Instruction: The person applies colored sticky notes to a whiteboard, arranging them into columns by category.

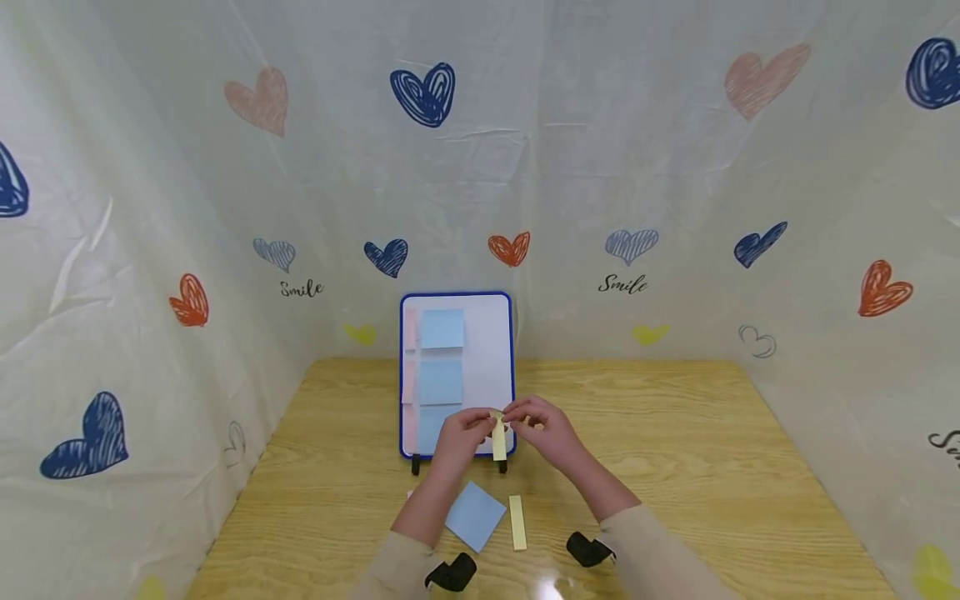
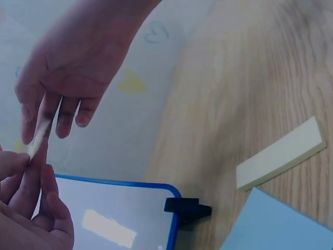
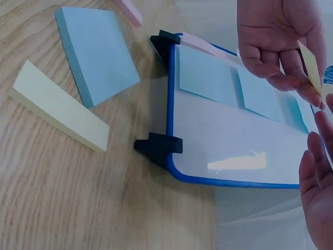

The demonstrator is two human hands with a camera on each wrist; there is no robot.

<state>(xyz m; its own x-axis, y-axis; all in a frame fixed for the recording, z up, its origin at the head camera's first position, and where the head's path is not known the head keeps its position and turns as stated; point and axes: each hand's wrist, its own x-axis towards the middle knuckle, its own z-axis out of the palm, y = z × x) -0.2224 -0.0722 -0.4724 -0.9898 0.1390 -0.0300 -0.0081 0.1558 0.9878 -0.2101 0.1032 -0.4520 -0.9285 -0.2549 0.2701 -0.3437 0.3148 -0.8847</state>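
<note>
In front of the whiteboard [image 1: 487,333], both hands meet at the top of a slim yellow sticky note [image 1: 499,442], which hangs down between them. My left hand [image 1: 461,435] pinches it by the thumb and fingertips. My right hand [image 1: 546,429] has its thumb and fingertips on the upper end too. In the right wrist view the note [image 3: 310,67] appears as a thin slip at the left hand's fingers. Blue square notes [image 1: 441,382] and pink strips [image 1: 409,381] are stuck down the board's left side; the left hand partly covers the lowest blue one.
On the wooden table lie a blue sticky note pad [image 1: 476,517] and a yellow strip pad [image 1: 518,523]. A pink pad [image 3: 129,11] is mostly hidden behind the left arm in the head view. Black feet [image 3: 158,146] support the blue-framed board. A heart-printed curtain [image 1: 570,183] hangs behind.
</note>
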